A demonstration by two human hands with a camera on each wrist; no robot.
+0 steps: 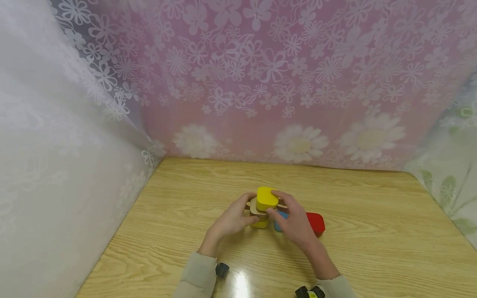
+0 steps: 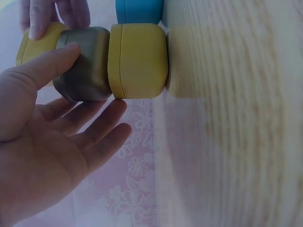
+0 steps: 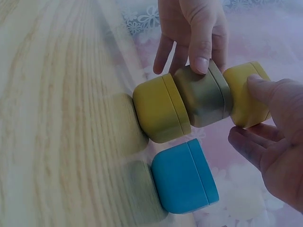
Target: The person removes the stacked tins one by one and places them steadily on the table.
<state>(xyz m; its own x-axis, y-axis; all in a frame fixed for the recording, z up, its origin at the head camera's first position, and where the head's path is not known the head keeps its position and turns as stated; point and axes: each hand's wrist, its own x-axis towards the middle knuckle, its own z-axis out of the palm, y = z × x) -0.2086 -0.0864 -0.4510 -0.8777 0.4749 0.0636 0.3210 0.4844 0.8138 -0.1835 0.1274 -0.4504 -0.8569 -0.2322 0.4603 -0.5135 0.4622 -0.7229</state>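
Three small rounded boxes with seamed lids stand one above another. At the bottom a yellow box (image 2: 142,61) rests on the table. On it sits a gold-brown box (image 3: 201,97), which my left hand (image 1: 232,217) pinches between thumb and fingers. The upper yellow box (image 1: 266,198) is at the top, held by my right hand (image 1: 296,223) with the thumb on one side and fingers on the other. In the right wrist view it appears slightly tilted against the gold-brown box. Just right of the stack, a blue box (image 3: 184,177) stands on the table, partly hidden by my right hand in the head view.
A red box (image 1: 316,224) lies right of my right hand, partly covered by it. The wood-grain table (image 1: 372,231) is bounded by a pink floral curtain (image 1: 261,103) behind and a pale curtain (image 1: 74,165) at the left. Black devices sit at both wrists.
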